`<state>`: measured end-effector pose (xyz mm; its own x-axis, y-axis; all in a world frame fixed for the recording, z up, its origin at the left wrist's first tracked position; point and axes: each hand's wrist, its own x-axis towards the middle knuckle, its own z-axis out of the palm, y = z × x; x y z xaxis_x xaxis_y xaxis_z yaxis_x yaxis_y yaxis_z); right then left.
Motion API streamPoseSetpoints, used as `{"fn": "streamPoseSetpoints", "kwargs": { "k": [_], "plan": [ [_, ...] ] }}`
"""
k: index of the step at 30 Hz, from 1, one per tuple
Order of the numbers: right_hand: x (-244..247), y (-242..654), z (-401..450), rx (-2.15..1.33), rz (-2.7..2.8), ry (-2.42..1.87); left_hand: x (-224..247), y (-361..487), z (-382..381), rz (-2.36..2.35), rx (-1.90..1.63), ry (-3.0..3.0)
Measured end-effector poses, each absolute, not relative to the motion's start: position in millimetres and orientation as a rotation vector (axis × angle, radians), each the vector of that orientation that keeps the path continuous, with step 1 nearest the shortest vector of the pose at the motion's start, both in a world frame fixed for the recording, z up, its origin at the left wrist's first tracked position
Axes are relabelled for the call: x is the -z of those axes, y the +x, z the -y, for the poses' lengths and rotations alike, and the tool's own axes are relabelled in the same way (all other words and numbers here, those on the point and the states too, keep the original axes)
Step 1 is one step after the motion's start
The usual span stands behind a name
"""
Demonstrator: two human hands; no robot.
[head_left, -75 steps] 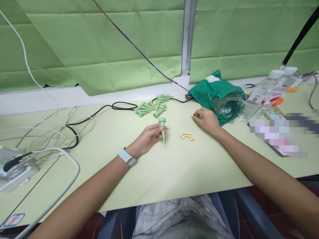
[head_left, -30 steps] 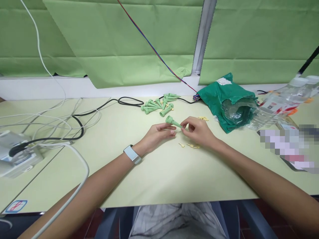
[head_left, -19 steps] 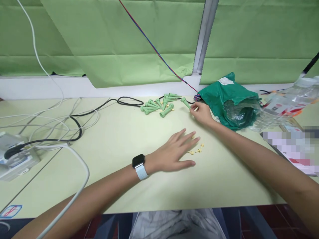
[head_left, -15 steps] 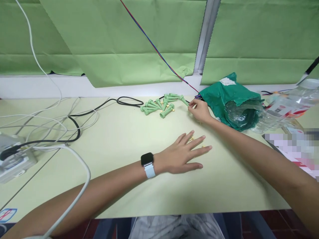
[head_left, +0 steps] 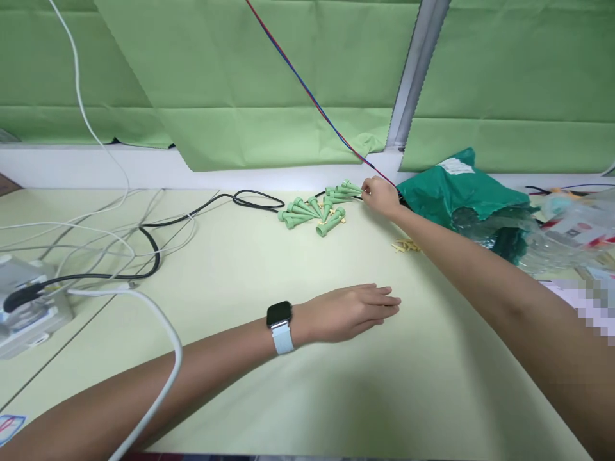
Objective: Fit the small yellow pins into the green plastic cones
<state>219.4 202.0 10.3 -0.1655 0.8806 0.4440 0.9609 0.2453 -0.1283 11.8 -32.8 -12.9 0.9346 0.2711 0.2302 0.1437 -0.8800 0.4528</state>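
Well, the left hand (head_left: pixel 348 314) lies flat on the pale table (head_left: pixel 293 397), with its fingers close together, and it holds nothing. A black watch (head_left: pixel 279 314) with a white strap sits on that wrist. A white cable (head_left: pixel 166 333) lies across the left arm, and a gray box (head_left: pixel 33 307) sits on the table at the left, with more cables around it.

Farther away, the right arm reaches to the far side of the table. The right hand (head_left: pixel 381 196) is in a narrow pinch, and its fingers (head_left: pixel 366 187) are right at the end of a pile of green plastic spikes (head_left: pixel 312 214). I cannot tell if they grip a spike. Small yellow pegs (head_left: pixel 406 246) lie in a little heap just past the right arm, beside a green bag (head_left: pixel 456 192). Clear plastic bottles (head_left: pixel 571 221) lie to the right of the bag. A black cable (head_left: pixel 254 202) loops to the left of the spikes. Behind it all hang green curtains (head_left: pixel 240 77) and a red and blue wire (head_left: pixel 312 89).
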Motion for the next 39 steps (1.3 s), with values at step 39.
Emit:
{"fn": "streamPoseSetpoints", "kwargs": {
  "k": [39],
  "plan": [
    [10.7, 182.6, -121.3, 0.124, 2.469, -1.063, 1.1, -11.4, 43.2, -0.858, -1.029, 2.246]
  ]
}}
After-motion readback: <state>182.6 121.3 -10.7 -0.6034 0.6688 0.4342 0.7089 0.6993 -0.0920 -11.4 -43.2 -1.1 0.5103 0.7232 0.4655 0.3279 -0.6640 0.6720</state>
